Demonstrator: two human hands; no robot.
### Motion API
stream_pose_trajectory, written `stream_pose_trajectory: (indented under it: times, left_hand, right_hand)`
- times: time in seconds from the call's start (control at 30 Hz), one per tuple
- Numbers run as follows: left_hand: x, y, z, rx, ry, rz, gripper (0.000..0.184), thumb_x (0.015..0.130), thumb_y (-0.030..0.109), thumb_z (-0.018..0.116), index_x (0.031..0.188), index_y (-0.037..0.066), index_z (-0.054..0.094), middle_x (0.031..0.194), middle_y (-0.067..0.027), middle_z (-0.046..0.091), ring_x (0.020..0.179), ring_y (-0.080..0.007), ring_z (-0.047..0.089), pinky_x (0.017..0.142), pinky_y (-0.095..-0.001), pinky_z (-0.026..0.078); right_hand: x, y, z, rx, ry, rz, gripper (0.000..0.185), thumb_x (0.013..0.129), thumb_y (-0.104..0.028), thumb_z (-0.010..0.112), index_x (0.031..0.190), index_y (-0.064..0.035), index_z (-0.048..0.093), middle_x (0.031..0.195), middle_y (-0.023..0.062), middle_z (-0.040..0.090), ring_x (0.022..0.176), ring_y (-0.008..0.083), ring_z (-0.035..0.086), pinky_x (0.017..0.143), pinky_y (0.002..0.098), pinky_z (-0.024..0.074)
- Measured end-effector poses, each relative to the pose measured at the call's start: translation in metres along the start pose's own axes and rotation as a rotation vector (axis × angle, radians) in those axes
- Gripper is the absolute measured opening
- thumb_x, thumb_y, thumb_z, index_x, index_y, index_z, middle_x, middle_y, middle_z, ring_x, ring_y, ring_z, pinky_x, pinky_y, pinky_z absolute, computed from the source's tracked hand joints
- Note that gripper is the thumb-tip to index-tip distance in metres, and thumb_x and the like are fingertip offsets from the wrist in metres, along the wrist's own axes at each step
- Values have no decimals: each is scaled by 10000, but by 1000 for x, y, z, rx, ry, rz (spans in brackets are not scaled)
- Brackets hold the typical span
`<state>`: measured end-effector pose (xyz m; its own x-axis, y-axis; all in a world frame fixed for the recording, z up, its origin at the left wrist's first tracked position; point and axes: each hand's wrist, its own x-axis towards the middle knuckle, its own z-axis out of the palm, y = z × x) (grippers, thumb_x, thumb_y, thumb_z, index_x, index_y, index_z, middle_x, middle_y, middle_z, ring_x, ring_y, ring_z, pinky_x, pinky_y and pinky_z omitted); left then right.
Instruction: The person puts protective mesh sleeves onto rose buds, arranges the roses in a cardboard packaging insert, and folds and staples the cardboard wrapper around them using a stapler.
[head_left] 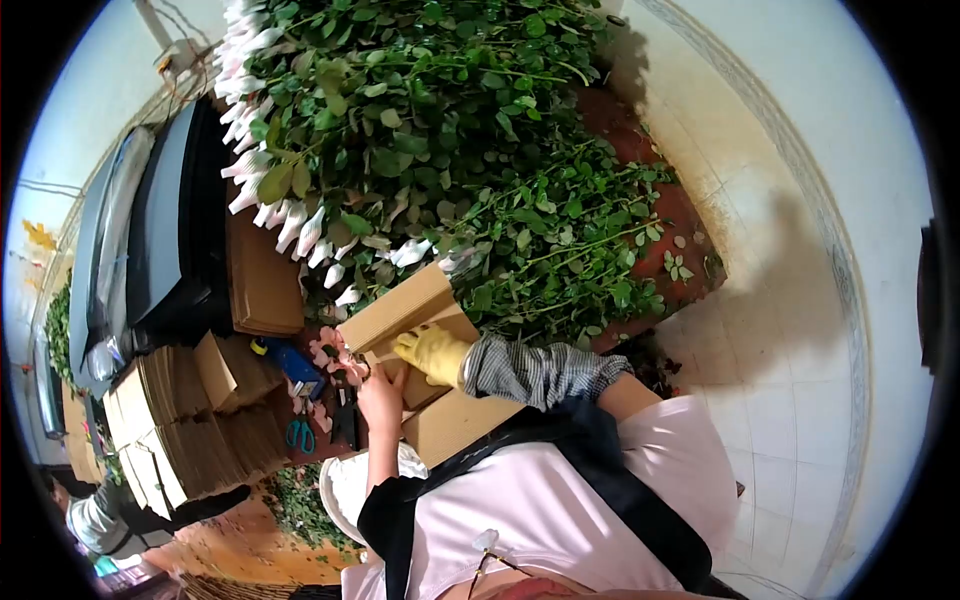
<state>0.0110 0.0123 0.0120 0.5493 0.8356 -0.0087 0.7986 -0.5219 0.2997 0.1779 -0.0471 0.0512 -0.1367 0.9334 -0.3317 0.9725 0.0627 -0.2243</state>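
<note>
A folded piece of corrugated cardboard (450, 425) lies in front of me, its far flap (398, 310) raised. My left hand (382, 400), bare, is at its left edge, with thumb and fingers closed on the cardboard. My right hand (435, 354) wears a yellow glove below a checked sleeve. It rests on the cardboard's inner face with its fingers stretched out. Pink petals (335, 355) lie just beyond my left fingertips. Past the cardboard is a big heap of leafy green stems (430, 150), with white sleeves (290, 225) over the heads at their left ends.
Left of my hands are teal-handled scissors (300, 435), a blue tool (290, 367) and stacked cardboard pieces (190, 430). Dark panels (165, 220) stand behind them. A white rounded container (345, 495) is near my waist. Another person's sleeve (95, 520) shows at lower left. Tiled floor (770, 400) lies right.
</note>
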Motion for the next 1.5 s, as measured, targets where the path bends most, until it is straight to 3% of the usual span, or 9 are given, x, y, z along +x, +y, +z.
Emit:
stream_pose_trajectory:
  times: [0.23,0.43,0.5,0.7,0.8,0.97,1.07,1.23,1.5]
  left_hand:
    - [-23,30,-58,-5,-551,355,740,768,460,827,1247,-5,507,835,-163,732,750,-314,735,627,-391,577]
    - [-45,50,-21,372,-288,315,739,742,428,842,1247,13,497,812,-56,710,636,-223,721,536,-315,556]
    - [-42,52,-28,293,-289,287,734,708,410,863,1233,33,516,788,-84,711,643,-254,717,544,-341,553]
    - [-40,48,-28,207,-262,296,616,680,378,870,1142,77,595,924,-81,698,689,-239,721,567,-339,573]
    - [-39,45,-25,215,-216,359,606,684,420,866,1109,75,606,923,-77,688,695,-240,721,568,-332,571]
    - [-30,47,-32,185,-255,420,734,664,612,826,1099,60,613,907,-104,652,690,-286,715,565,-336,565]
    - [-12,45,-47,71,-419,311,866,720,720,739,1171,-5,593,1039,-217,638,857,-369,710,701,-425,572]
    - [28,-33,-15,-941,-870,-26,623,1086,513,337,1355,-13,534,1038,-71,645,948,-189,606,848,-321,490]
    - [21,-42,-3,-1123,-799,-43,457,1045,393,560,1248,-12,502,1098,-139,676,1001,-215,664,889,-354,525]
  right_hand:
    - [36,-10,51,-126,225,143,489,945,-352,550,1377,-122,532,1317,71,586,1150,265,542,944,423,454]
    - [-20,116,-23,1283,88,-403,281,979,-207,631,1248,-127,649,1368,76,615,1266,210,563,1084,367,465]
    - [-41,155,-67,1435,258,-57,247,1000,-157,590,1237,-152,660,1413,67,592,1301,207,546,1111,401,449]
    - [4,319,29,-226,718,515,235,892,-47,592,1086,-103,711,1298,79,661,1265,262,575,1136,447,400]
    - [-12,293,-31,-77,522,526,192,853,-65,615,1003,-86,734,1187,87,702,1231,267,589,1145,432,368]
    - [-98,225,-100,-63,1101,362,305,719,9,762,998,-92,689,982,86,690,1003,304,644,1109,433,432]
    - [-148,175,-96,103,871,155,264,747,-9,746,954,-143,651,739,56,588,775,270,595,638,440,479]
    - [-155,102,4,261,418,283,104,745,-43,728,792,-135,714,706,125,661,652,305,651,622,435,532]
    - [-138,115,35,280,241,181,150,791,-116,725,937,-118,759,858,87,733,887,309,664,879,434,505]
